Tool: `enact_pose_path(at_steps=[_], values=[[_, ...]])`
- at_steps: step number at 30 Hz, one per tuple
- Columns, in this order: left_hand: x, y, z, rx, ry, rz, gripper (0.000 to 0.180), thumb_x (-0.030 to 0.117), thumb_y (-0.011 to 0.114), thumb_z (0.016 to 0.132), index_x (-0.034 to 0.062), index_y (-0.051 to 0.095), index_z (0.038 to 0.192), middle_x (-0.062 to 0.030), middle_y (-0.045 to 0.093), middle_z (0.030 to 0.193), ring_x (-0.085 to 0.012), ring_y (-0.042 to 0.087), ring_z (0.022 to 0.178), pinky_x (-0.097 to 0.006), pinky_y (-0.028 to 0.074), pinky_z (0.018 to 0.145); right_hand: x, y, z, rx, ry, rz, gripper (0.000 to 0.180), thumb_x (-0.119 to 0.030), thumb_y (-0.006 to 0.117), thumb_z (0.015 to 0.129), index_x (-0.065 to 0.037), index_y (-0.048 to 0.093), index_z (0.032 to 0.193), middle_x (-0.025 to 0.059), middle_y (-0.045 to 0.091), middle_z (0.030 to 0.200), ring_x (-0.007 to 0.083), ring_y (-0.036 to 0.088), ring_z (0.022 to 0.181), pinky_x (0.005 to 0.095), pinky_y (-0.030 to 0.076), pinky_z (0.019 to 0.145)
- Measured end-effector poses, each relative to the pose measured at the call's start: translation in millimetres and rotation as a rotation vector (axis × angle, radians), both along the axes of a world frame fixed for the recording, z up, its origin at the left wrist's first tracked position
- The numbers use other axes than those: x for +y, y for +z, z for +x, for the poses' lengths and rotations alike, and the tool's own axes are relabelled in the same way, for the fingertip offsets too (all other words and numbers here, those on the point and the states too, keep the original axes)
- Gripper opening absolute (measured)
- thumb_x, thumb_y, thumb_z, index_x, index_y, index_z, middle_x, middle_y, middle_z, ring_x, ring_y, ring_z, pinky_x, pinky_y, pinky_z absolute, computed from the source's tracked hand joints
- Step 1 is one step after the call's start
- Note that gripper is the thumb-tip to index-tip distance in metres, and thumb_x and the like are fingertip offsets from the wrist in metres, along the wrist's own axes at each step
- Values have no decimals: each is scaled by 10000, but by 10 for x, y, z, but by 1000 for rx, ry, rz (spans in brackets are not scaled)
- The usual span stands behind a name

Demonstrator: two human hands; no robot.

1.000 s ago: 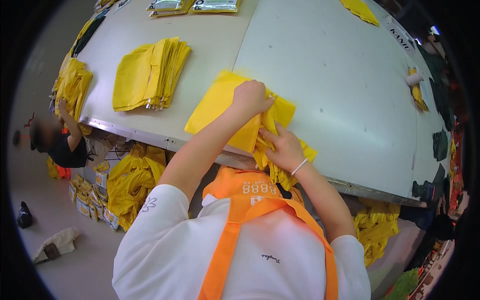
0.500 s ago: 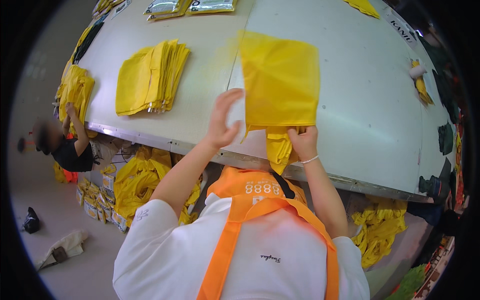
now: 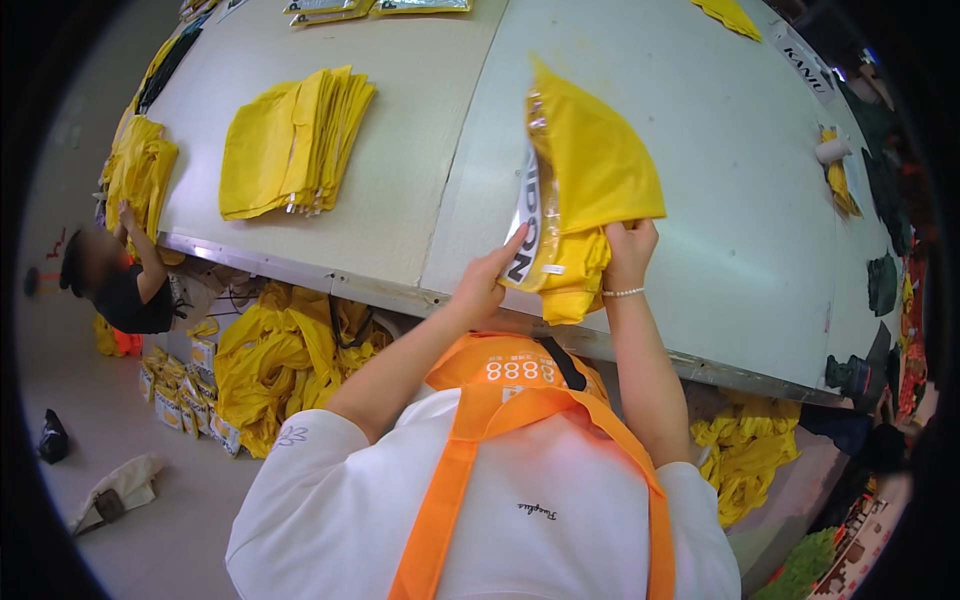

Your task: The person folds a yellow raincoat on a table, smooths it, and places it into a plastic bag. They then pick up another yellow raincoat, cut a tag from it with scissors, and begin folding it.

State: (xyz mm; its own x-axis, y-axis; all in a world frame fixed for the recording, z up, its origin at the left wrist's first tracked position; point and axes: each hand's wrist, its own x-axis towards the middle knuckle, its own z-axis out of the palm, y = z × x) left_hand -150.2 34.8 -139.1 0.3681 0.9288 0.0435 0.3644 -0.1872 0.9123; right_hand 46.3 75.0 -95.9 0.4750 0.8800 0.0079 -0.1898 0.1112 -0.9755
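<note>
Over the table's near edge I hold a folded yellow cloth piece (image 3: 604, 165), its upper part blurred and tilted. Along its left side runs a clear plastic bag (image 3: 525, 215) with a white band and dark lettering. My left hand (image 3: 485, 282) is closed on this bag's lower left edge. At the lower right, my right hand (image 3: 628, 258) grips the yellow cloth, fingers partly hidden beneath its fold. A gathered yellow part hangs between my hands, with a small white label on it. How far the cloth sits inside the bag I cannot tell.
A stack of folded yellow cloth pieces (image 3: 295, 145) lies left on the white table (image 3: 740, 230). Packed yellow bags (image 3: 420, 5) are at the far edge. Yellow heaps (image 3: 275, 365) sit below the table. At far left a person (image 3: 125, 285) handles yellow cloth.
My left hand has gone from open beside the cloth to closed on the plastic bag. The yellow piece has tilted, and its bagged left side now shows. My right hand keeps its grip.
</note>
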Motion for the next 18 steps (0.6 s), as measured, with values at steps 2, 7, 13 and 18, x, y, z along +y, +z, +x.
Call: enact_pose_path(at_steps=[2, 7, 13, 18], values=[[-99, -236, 159, -343, 186, -211, 676, -82, 435, 846, 163, 252, 1449, -140, 538, 1249, -231, 598, 1030, -307, 476, 870, 117, -43, -142, -114, 32, 30, 279, -43, 661, 750, 75, 594, 994, 91, 651, 947, 152, 602, 835, 277, 480, 756], [-110, -749, 241, -911, 283, -553, 527, 154, 486, 957, 111, 251, 1427, -65, 445, 1338, -190, 514, 1149, -339, 459, 921, 445, -13, -414, -908, 327, -105, 407, -262, 621, 830, 15, 557, 1122, 219, 579, 1145, 355, 550, 1042, 377, 436, 892], [-12, -146, 45, -1319, 483, -950, 390, 291, 522, 925, 95, 459, 1257, -57, 549, 1242, -218, 563, 1109, -374, 492, 941, 507, 406, -301, -1197, 613, -241, 425, -257, 565, 839, -126, 528, 1242, 159, 564, 1184, 335, 541, 1050, 408, 453, 890], [-58, -281, 177, -1351, 554, -1001, 357, 285, 535, 921, 105, 485, 1226, -46, 579, 1182, -198, 578, 1078, -351, 506, 921, 521, 54, -44, -797, 464, -123, 431, -171, 581, 855, -64, 510, 1267, 150, 602, 1162, 265, 587, 1041, 321, 460, 883]])
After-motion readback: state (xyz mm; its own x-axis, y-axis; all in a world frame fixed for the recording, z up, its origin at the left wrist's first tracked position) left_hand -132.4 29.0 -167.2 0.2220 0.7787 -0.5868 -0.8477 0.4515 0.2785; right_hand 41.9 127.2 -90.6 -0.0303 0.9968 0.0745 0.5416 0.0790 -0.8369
